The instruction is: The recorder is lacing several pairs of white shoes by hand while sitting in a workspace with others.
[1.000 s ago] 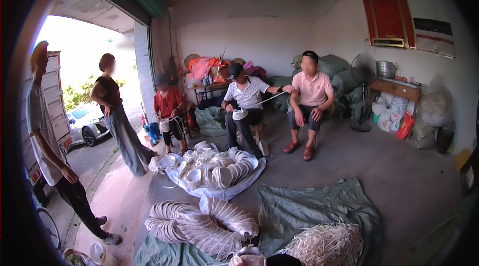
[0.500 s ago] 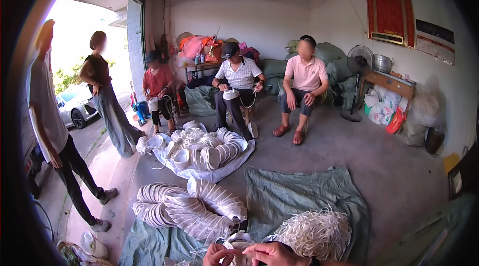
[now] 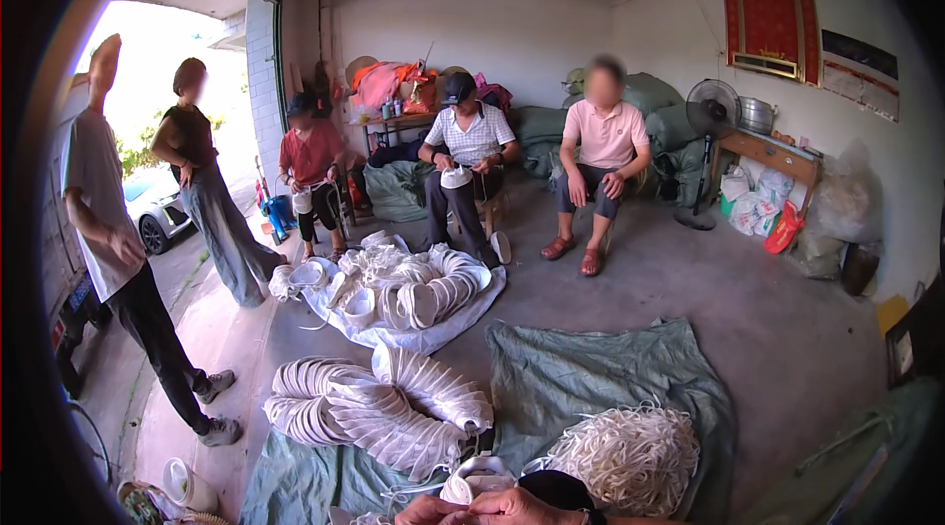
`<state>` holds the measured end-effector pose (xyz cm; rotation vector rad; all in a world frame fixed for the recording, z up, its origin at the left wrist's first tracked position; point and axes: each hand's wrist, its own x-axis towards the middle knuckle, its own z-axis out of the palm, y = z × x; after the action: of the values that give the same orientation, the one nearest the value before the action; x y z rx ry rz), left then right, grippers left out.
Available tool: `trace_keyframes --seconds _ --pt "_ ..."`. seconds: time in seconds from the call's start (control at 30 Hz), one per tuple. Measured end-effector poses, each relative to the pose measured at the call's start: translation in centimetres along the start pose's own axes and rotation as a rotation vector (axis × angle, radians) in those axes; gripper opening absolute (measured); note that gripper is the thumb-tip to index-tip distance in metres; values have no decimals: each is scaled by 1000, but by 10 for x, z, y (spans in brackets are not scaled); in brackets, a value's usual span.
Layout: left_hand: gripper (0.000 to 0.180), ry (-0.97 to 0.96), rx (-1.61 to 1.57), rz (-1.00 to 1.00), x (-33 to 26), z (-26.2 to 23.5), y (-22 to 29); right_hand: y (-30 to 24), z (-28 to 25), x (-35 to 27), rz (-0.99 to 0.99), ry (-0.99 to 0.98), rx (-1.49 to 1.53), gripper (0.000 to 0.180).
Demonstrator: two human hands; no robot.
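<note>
At the lower edge, my left hand (image 3: 425, 511) and my right hand (image 3: 524, 505) meet, fingers pinched together. What they hold, if anything, is hidden. Just beyond them a white shoe upper (image 3: 478, 474) shows its opening, partly covered by my hands. A dark rounded thing (image 3: 559, 492) sits behind my right hand. To the right lies a heap of loose white shoelaces (image 3: 630, 456) on a green woven sheet (image 3: 610, 363). Ahead and to the left, long curved rows of nested white shoe uppers (image 3: 389, 417) rest on green sheeting.
A white sheet (image 3: 433, 336) farther off bears more shoe parts. Behind it sit several people, one in a checked shirt (image 3: 463, 136) handling a white shoe (image 3: 455, 178). Two people stand at the left doorway. A white bucket (image 3: 192, 486) is lower left; a fan (image 3: 711, 117) stands right.
My hands have come closer together and sit slightly lower, uncovering more of the shoe upper. The person standing at far left has raised a forearm; the checked-shirt person's hand has moved to the shoe.
</note>
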<state>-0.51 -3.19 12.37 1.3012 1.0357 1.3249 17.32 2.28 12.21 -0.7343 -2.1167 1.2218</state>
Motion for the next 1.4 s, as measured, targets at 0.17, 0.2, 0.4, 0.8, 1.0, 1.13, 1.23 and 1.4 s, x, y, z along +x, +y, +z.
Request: trace_keyframes --seconds 0.17,0.2,0.4,0.8,1.0,1.13,1.23,1.4 --pt "2 -83 -145 -135 -2 -4 1 5 1 -3 230 -94 234 15" --pt "2 -93 -146 -147 -4 -5 -1 6 3 -5 224 -98 206 15" --pt "3 -115 -126 -172 -6 -5 5 7 7 -5 236 -141 187 14" --pt "7 -124 -60 -141 -12 -13 0 14 17 0 72 -237 346 16" --pt "48 39 327 198 -18 -15 -8 10 -1 1 -76 32 -17 13" --pt "105 414 333 415 -4 -29 27 -14 -34 18 81 97 245 22" --pt "90 114 336 598 -3 -34 42 -40 -29 12 159 101 308 24" --pt "96 -313 987 137 -12 -16 -39 10 -7 20 328 197 595 25"
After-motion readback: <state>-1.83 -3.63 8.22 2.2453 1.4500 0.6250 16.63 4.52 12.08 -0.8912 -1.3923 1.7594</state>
